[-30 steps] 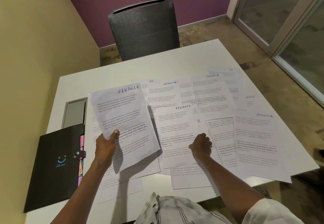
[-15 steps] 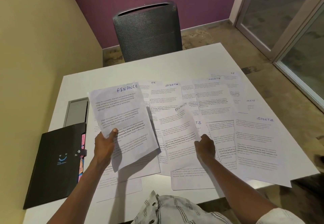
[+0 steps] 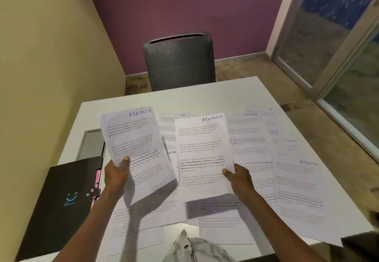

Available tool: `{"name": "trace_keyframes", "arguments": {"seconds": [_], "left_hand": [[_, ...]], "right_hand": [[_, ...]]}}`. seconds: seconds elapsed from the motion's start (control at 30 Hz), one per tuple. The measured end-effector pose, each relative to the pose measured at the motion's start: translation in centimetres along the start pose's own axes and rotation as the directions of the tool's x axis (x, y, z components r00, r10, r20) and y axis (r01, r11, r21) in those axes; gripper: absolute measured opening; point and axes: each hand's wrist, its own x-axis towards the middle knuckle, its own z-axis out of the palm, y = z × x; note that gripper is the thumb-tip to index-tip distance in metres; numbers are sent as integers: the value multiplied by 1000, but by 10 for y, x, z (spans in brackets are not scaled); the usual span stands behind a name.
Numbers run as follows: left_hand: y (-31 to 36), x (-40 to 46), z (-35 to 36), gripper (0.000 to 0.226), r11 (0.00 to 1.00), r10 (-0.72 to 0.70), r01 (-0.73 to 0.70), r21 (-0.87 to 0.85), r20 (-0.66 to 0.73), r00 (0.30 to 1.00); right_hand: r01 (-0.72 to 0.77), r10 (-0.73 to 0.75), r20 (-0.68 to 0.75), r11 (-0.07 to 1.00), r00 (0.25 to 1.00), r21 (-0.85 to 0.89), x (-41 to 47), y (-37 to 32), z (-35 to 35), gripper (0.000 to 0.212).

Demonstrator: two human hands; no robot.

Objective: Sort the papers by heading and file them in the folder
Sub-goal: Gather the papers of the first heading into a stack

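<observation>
A person's striped shirt [image 3: 196, 249] shows at the bottom edge, nearest the camera. Beyond it, two hands hold sheets above a white worktop [image 3: 205, 93]. The left hand [image 3: 117, 176] has its grip pinched on the lower edge of one sheet headed FINANCE [image 3: 133, 148], thumb on top. The right hand [image 3: 239, 178] pinches a second FINANCE sheet [image 3: 202, 153] at its lower right edge. Both sheets are lifted and tilted toward the camera, side by side, edges near but apart.

Left of the left grip lies a closed black folder [image 3: 61, 204], coloured tabs showing at its right edge. Under and beyond both grips, loose papers [image 3: 297, 190] overlap across the worktop.

Risk: each sheet hangs from a single pinch, so it could droop, slip, or sweep the overlapped papers out of order when lowered.

Count: two FINANCE sheets held; on the worktop, three SPORTS headings, one partly covered, and two HR readable; another is too faint. One folder. One chair [image 3: 180, 62] stands farthest.
</observation>
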Motion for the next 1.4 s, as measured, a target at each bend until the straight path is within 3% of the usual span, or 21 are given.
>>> {"name": "trace_keyframes", "arguments": {"seconds": [0.2,0.33,0.4,0.5,0.63,0.8,0.9,1.0,1.1,1.17,1.27,1.4], "left_hand": [[4,-15,20,33,996,-53,61,-69,113,992],[5,-27,32,29,979,-117,155,-131,260,958],[5,-33,38,27,970,-124,187,-156,344,931],[10,-45,44,19,954,-124,224,-197,420,899],[18,-58,45,17,912,-149,315,-262,504,851],[21,-68,51,25,927,-239,354,-122,536,809],[25,-75,57,52,907,-290,396,-143,470,834],[27,-78,63,50,904,-201,336,-263,432,879],[22,-72,59,20,995,22,8,-96,312,950],[15,-65,57,17,984,175,-175,-24,258,950],[14,-67,55,24,964,259,-263,20,134,957],[8,-75,54,12,946,320,-322,43,57,946]], "right_hand": [[24,-29,99,999,995,47,-19,-33,9,14],[65,-69,147,997,987,35,-26,-49,19,13],[83,-78,170,996,982,-23,-28,-53,24,22],[87,-54,231,987,972,-137,-28,-57,25,60],[74,-70,278,997,958,-5,-33,-75,15,71],[38,-69,303,993,951,107,-31,-81,26,44],[30,-62,281,993,958,118,-38,-73,40,46],[96,-100,188,995,977,34,-43,-73,45,37],[210,-199,120,974,973,-81,-42,-74,46,26],[285,-278,86,953,957,-98,-42,-75,50,22],[315,-308,77,945,948,-86,-43,-75,59,32],[309,-305,70,948,950,-69,-44,-59,72,42]]}}
